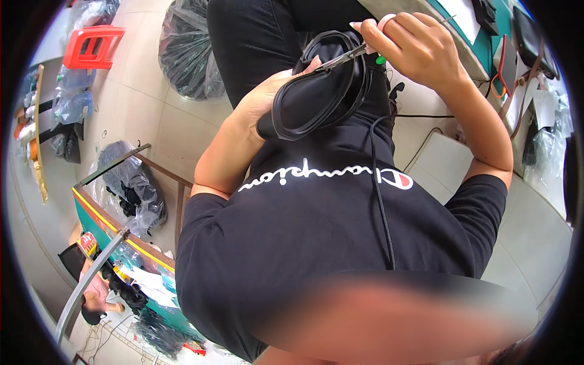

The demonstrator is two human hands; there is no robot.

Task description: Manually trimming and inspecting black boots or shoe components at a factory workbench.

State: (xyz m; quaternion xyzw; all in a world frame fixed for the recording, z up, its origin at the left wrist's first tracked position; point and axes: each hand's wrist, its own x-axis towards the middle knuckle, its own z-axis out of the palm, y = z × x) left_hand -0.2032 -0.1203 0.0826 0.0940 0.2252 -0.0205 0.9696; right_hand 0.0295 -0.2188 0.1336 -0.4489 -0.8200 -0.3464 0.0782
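Left hand: one left hand [261, 100] cups a black padded piece [316, 91] from below and behind; the thumb tip shows at the piece's upper edge, the other fingers are hidden under it, so I cannot tell how they lie.
Right hand: one right hand [413, 45] holds a pair of small scissors [347, 56]; its fingers are curled together about the handles, the forefinger stretched along the top.
Scissors: one pair, metal blades, a pale loop at the handle and a green bit below the hand; the blades point left and their tips touch the upper edge of the padded piece.
Padded piece: one, black, oval, with a raised corded rim; held in the air over the person's lap, between the two hands, not resting on any table.
Cable: one thin black cable [380, 194] runs down the front of the black shirt [328, 231].
Floor, left: one red plastic stool [91, 45] near the upper left; two dark filled plastic bags, one [185, 55] beside the leg, one [131, 188] lower down.
Table, right: one green-topped table [486, 48] at the upper right edge, with papers and a dark case on it.
Table, lower left: one green table edge [103, 228] with a metal bar across it.
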